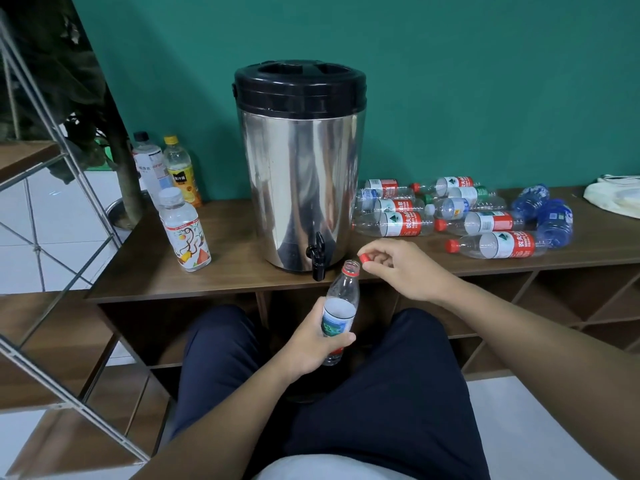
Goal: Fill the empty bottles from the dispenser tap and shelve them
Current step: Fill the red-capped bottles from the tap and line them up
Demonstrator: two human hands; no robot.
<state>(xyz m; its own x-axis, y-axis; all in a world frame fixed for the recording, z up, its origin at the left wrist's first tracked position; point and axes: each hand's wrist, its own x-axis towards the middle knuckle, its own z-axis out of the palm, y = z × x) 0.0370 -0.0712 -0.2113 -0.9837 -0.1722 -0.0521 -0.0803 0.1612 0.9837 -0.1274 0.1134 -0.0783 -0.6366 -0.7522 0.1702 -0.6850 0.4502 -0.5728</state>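
My left hand (313, 344) grips a clear empty bottle (341, 299) round its label, tilted slightly, its open mouth just below and right of the black tap (317, 258). My right hand (398, 268) pinches the bottle's red cap (364, 259) beside the mouth. The steel dispenser (299, 174) with a black lid stands on the wooden shelf top (228, 268). Several empty bottles (460, 216) lie on their sides to its right.
Three upright bottles stand left of the dispenser: a patterned one (185, 230), a yellow-capped juice bottle (181, 171) and a black-capped one (149, 164). A white cloth bag (616, 195) lies at the far right. Open shelf compartments (519, 323) sit below. A metal rack (52, 188) stands at the left.
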